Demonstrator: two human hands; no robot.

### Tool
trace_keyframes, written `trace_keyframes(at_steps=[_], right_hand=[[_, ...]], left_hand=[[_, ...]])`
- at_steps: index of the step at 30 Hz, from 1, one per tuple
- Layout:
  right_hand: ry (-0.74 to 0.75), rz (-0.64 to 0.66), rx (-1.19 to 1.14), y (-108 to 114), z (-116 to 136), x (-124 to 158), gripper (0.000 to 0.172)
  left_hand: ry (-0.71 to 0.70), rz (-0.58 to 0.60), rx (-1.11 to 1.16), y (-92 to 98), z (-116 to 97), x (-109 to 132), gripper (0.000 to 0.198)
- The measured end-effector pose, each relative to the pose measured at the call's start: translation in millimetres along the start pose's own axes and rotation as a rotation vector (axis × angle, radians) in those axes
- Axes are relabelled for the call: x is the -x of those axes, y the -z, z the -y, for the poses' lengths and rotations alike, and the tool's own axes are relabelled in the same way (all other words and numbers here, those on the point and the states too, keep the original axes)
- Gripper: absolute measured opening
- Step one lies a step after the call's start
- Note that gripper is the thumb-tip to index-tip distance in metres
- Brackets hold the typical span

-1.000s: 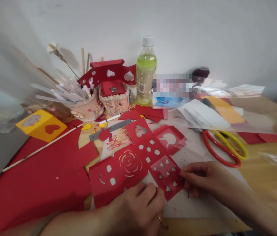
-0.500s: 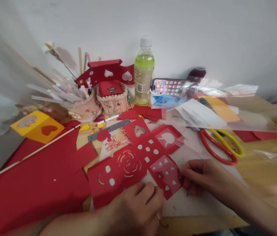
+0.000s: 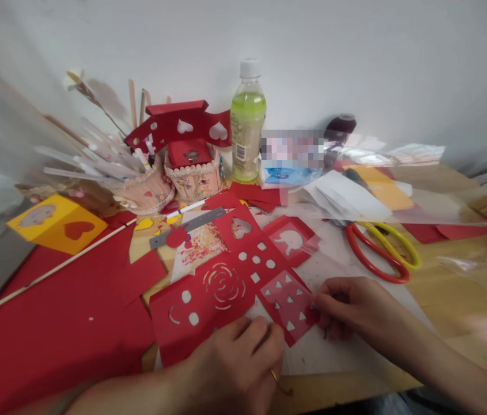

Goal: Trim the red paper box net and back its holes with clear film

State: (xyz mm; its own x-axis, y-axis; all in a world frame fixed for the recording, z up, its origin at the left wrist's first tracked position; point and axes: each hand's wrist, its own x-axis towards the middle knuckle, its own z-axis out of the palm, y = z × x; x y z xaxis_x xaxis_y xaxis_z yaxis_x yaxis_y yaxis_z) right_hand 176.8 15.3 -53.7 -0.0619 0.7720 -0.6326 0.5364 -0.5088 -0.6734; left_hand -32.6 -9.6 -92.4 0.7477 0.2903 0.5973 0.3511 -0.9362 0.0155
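Observation:
A red paper cut-out [image 3: 247,300] lies spread in front of me, its joined panels pierced with a smiling face, a rose, dots and squares, triangles, a heart and an animal shape. Clear film covers the triangle panel. My right hand [image 3: 342,305] pinches that panel's right edge between thumb and fingers. Close by, my left hand [image 3: 247,360] rests at the paper's lower edge with its fingers curled in; whatever lies under them is hidden. A thin curved brownish strip [image 3: 284,391] shows beside its fingers.
Scissors [image 3: 377,259] with red and yellow handles lie right, near white papers [image 3: 347,193]. A drink bottle [image 3: 247,132] stands behind, beside decorated pots [image 3: 195,178]. Left are a yellow paper box [image 3: 59,222], a wooden stick [image 3: 61,265], a grey ruler [image 3: 191,226] and red sheets [image 3: 53,323].
The view has shifted a little, so everything appears slightly farther left. Both hands stay at the same places on the red paper, with hardly any movement of the fingers.

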Motion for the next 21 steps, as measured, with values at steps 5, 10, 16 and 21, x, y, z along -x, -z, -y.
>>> trace_keyframes(at_steps=[5, 10, 16, 21], right_hand=[[0.023, 0.005, -0.022, -0.5, -0.6, 0.9, 0.021], [0.014, 0.004, -0.027, -0.3, -4.0, 0.1, 0.019], [0.01, -0.01, 0.007, -0.7, 0.7, 1.8, 0.023], [0.027, -0.005, 0.019, -0.1, -1.1, 1.3, 0.023]], left_hand=[[0.004, -0.003, -0.007, -0.8, -0.4, 0.7, 0.026], [-0.024, 0.043, -0.027, 0.9, 0.9, 1.9, 0.024], [0.008, 0.014, 0.004, 0.8, 0.6, -0.6, 0.025], [0.012, 0.026, 0.016, 6.6, 1.1, -5.6, 0.029]])
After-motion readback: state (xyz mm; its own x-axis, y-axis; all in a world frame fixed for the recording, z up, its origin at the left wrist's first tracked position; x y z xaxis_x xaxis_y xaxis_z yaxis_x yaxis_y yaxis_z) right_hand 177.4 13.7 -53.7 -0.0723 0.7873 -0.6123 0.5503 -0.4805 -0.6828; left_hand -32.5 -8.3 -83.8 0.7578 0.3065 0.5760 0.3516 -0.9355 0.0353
